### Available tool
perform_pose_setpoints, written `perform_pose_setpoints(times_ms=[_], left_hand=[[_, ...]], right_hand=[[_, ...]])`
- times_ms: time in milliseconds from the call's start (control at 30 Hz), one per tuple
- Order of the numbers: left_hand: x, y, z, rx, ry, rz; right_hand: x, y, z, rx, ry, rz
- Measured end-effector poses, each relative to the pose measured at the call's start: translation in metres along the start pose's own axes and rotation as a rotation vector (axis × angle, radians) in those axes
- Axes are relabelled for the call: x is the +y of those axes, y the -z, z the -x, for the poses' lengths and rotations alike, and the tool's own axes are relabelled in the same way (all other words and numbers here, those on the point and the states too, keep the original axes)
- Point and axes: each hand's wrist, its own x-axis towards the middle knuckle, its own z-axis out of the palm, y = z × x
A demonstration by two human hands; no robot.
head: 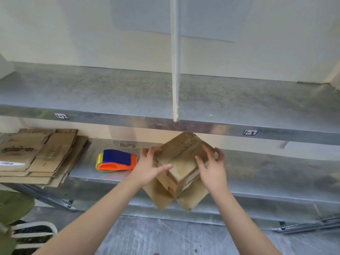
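Held a small box (181,161) in the air between both hands, just in front of the lower shelf (266,172), over its near edge. Gripped the left face with the left hand (149,168), thumb laid across the top by the seam, fingers curled round the far-left corner. Clasped the right face with the right hand (211,170), fingers bent over the far-right edge. Had the box turned corner-on and tilted, its long axis, as far as could be told, running from near to far and slightly right; top shut, two bottom flaps (160,196) hanging loose below. Probably called next for folding those flaps in and taping them. Found the tape gun (116,161) lying on the shelf just left of the left hand, plainly nearer that hand than the right. Noted flat cardboard (36,155) stacked farther left, and an upper shelf (92,92) split by a divider (175,61).
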Motion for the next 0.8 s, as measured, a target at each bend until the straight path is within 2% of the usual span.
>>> perform_pose_setpoints(times_ms=[100,233,333,467,600,733,800], left_hand=[[0.000,-0.016,0.020,0.086,-0.030,-0.001],[0.002,-0.015,0.025,-0.051,-0.111,-0.188],[-0.001,-0.006,0.020,-0.157,-0.170,-0.131],[0.000,-0.017,0.019,-0.014,-0.142,-0.137],[0.005,-0.026,0.015,-0.014,-0.177,-0.140],[-0.010,-0.025,0.016,-0.012,-0.291,-0.395],[-0.005,-0.025,0.017,-0.033,-0.262,-0.388]], right_hand=[[-0.008,-0.003,0.018,-0.104,-0.101,-0.223],[-0.007,-0.004,0.030,-0.247,-0.067,-0.304],[-0.004,0.001,0.032,-0.267,-0.015,-0.232],[-0.009,-0.002,0.031,-0.348,0.089,-0.203],[-0.006,-0.012,0.014,-0.335,0.108,-0.152],[-0.005,-0.013,0.006,-0.362,0.119,-0.092],[-0.005,-0.012,0.010,-0.341,0.125,-0.059]])
